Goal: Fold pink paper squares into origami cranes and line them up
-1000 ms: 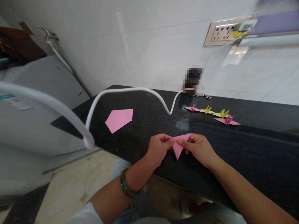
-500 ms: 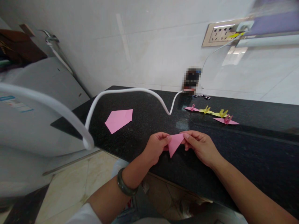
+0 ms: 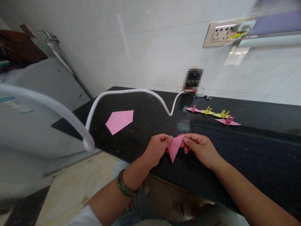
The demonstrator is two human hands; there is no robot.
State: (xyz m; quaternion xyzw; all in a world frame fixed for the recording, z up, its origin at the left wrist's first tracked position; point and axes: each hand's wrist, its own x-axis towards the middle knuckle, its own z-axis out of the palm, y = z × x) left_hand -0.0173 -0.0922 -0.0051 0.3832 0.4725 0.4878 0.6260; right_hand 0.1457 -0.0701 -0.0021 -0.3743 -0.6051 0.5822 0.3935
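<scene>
A folded pink paper (image 3: 174, 148) with a point hanging downward is held above the front edge of the black stone counter (image 3: 246, 147). My left hand (image 3: 157, 149) pinches its left side. My right hand (image 3: 202, 149) pinches its right side with thumb and fingers closed. A dark bangle sits on my left wrist. A flat pink folded sheet (image 3: 119, 121) lies on the counter to the left, apart from both hands.
Several small pink and yellow paper cranes (image 3: 213, 115) stand in a row at the back of the counter. A thick white cable (image 3: 131, 92) loops across the counter and off its left edge. A wall socket (image 3: 222, 33) and a grey appliance (image 3: 35, 103) are nearby.
The pink paper has been turned and pressed between both hands, its point swinging slightly. The hands stayed at the counter's front edge.
</scene>
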